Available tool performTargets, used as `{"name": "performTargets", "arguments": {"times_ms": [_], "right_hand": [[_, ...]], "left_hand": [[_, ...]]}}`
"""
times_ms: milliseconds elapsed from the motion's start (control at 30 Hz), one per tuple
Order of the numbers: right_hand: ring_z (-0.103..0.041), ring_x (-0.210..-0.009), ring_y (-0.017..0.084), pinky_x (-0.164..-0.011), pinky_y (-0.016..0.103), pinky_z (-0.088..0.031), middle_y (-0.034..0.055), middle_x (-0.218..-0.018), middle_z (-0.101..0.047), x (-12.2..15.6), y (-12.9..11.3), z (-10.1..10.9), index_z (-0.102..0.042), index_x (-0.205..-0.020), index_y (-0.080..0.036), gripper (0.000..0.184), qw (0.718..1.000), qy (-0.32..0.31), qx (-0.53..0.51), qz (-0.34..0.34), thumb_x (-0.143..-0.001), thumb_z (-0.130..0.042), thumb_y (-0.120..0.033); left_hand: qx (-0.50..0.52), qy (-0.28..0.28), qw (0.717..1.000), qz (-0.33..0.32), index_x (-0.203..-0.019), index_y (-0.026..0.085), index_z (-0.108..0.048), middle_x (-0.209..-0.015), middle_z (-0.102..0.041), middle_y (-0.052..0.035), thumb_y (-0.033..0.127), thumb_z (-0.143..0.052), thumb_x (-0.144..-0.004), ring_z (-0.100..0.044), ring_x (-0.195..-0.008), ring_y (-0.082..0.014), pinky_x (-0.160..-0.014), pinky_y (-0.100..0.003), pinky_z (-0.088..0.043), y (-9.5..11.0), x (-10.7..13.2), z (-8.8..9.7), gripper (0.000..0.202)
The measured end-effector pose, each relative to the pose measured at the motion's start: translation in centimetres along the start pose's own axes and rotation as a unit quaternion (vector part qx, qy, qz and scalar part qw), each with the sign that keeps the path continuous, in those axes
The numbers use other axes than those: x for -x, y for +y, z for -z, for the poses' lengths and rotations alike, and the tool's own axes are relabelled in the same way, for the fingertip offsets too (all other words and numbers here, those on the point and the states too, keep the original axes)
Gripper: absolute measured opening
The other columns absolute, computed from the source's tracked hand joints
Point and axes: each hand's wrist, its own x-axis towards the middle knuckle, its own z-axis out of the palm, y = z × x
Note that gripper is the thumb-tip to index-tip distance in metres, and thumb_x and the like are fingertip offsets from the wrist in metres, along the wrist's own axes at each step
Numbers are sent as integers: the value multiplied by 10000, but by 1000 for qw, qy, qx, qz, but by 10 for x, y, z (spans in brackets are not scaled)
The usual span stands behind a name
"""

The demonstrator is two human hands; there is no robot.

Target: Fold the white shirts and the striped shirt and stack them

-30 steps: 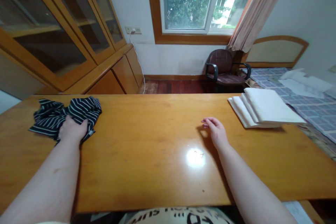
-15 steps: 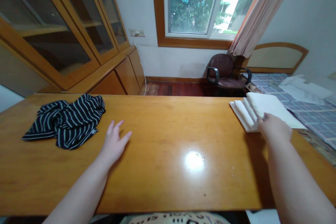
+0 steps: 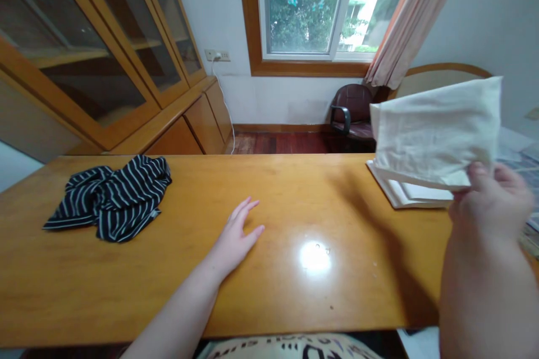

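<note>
My right hand (image 3: 490,202) pinches the lower right corner of a folded white cloth (image 3: 433,134) and holds it up above the right end of the table. Below it lies a stack of more folded white cloths (image 3: 400,193), partly covered by the raised one. Near the middle of the table, my left hand (image 3: 236,238) is open with fingers apart and holds nothing. To its left a black-and-white striped cloth garment (image 3: 120,196) lies crumpled on the wooden table (image 3: 269,303).
Beyond the table stand a glass-door cabinet (image 3: 105,50) on the left and a dark red armchair (image 3: 356,109) below the window (image 3: 307,11). A bed with a checked cover (image 3: 531,188) is at the right, partly hidden.
My right hand has lifted the top white cloth off the stack, up and to the right. My left hand has moved right, away from the striped garment, and stays open.
</note>
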Motion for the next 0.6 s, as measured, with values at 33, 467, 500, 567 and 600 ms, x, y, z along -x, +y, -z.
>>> {"name": "performTargets", "arguments": {"times_ms": [33,467,500,567,600], "right_hand": [[-643,-866,293,-803,512,-507,77,-929,-676,15,-2,-9,-662,-876,-244,228,994,-8,-100,-47,-689,-606,-361],[-504,-1201,301,-1002,454,-376,213,-1283,-545,187,40,-79,-489,-1288,-76,548,827,-503,244,-67,-792,-550,-299],[-403,-1297,311,-1049,475,-317,212,-1393,-443,188,35,-79,-419,-1365,-96,640,803,-536,261,-2,-786,-575,-319],[-201,-1397,351,-1079,555,-223,179,-1518,-248,191,22,-80,-327,-1441,-166,811,717,-637,269,90,-739,-651,-412],[-142,-1408,372,-1068,603,-197,163,-1538,-193,194,17,-80,-312,-1451,-197,860,672,-678,273,114,-715,-676,-455]], "left_hand": [[36,-11,999,1,-1305,270,-482,-1482,-336,-104,416,-609,-788,-282,-1382,-269,-1128,-466,-217,3,-2,-4,551],[23,6,998,57,-1114,156,-635,-1278,-557,-140,219,-668,-696,-461,-1239,-322,-1056,-497,-334,-10,-27,-56,424],[-45,15,999,24,-1089,168,-652,-1343,-506,-136,217,-660,-697,-378,-1305,-344,-1086,-528,-273,-9,-26,-55,395],[-136,10,990,-43,-1105,186,-649,-1446,-398,-123,260,-668,-704,-216,-1386,-367,-1116,-568,-171,-5,-22,-57,408],[-151,-1,986,-70,-1149,188,-624,-1463,-377,-123,285,-664,-719,-204,-1394,-356,-1122,-566,-159,-3,-19,-60,443]]}}
